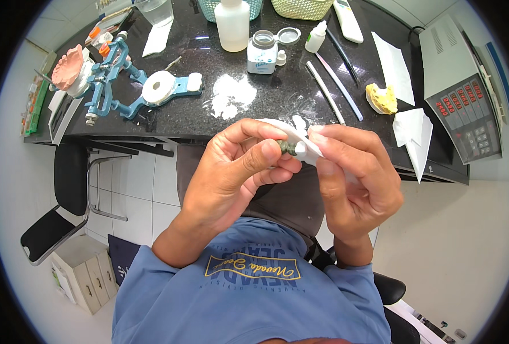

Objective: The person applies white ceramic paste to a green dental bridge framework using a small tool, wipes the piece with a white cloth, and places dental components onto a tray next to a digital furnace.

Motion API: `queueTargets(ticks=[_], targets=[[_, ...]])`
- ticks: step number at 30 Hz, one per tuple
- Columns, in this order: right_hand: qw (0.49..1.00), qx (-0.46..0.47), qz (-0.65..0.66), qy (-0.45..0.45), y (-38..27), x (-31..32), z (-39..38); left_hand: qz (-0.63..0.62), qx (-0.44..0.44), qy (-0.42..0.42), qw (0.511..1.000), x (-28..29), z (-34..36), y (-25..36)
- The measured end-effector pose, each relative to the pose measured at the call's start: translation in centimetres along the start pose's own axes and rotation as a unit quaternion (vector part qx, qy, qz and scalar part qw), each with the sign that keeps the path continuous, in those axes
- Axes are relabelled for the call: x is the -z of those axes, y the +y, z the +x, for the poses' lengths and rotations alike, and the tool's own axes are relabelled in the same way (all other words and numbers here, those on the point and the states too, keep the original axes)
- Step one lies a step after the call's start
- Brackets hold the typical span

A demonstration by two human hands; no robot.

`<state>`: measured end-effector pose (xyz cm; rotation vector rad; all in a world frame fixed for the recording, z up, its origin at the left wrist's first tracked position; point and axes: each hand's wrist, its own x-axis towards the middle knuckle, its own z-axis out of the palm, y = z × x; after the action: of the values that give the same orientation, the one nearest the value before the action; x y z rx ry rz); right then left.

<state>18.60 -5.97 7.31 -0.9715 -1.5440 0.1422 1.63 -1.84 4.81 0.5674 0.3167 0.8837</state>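
Observation:
In front of my chest, near the table's front edge, my left hand [225, 163] pinches a small dark green piece [287, 147] with a white, tooth-like end. Its exact kind is too small to make out. Between the thumb and fingers of my right hand [360, 178] is a thin white tissue [309, 150], pressed close against the green piece; part of it runs behind the left fingertips. Just beyond the hands, white powder [231, 96] lies scattered on the black tabletop [191, 54]. An open white jar [262, 57] stands behind it, its lid flipped back.
At left stands a blue dental articulator [116, 86] with a pink cast [68, 67]. A large white bottle [233, 28] stands at the back. Slim tools [325, 93], a yellow dental cast [381, 98], white papers [393, 66] and a device with red digits [466, 103] are to the right.

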Motion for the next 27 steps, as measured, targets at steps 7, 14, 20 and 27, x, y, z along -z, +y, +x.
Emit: queueTargets(ticks=[7,14,20,27], targets=[[0.998,0.029,-0.044,-0.018,0.0,-0.1,-0.3,-0.011,0.015,-0.001,1.000,-0.2,-0.1,0.1],[0.996,0.034,-0.061,-0.047,-0.5,0.1,-0.2,-0.020,0.018,0.007,1.000,-0.2,-0.1,0.2],[0.997,0.041,-0.063,-0.030,0.0,-0.1,-0.1,-0.009,0.022,0.017,1.000,-0.4,0.0,0.3],[0.979,-0.143,-0.025,0.144,1.1,0.3,-0.5,-0.038,0.077,0.053,0.995,-1.3,0.0,0.2]])
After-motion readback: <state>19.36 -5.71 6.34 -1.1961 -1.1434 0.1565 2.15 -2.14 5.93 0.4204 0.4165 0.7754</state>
